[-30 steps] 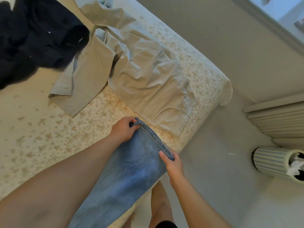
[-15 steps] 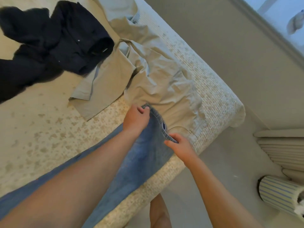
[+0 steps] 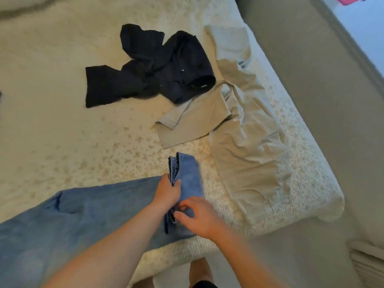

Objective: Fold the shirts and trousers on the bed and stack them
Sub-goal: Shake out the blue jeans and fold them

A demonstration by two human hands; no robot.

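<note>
Meanwhile, at the bed's [image 3: 62, 125] near edge, a person's left hand [image 3: 167, 193] grips the doubled-over hem end of blue jeans [image 3: 83, 213] while the right hand [image 3: 197, 217] pinches the same folded layers, fingers curled. Beige trousers [image 3: 245, 150] and a dark shirt [image 3: 158, 67] lie unfolded beyond.

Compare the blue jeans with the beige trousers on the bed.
The blue jeans are gripped at one end by both hands, left and right; the beige trousers lie untouched. The jeans are denim blue with that end turned back in layers; the trousers are pale, crumpled and unfolded. Both rest on the bed.
</note>
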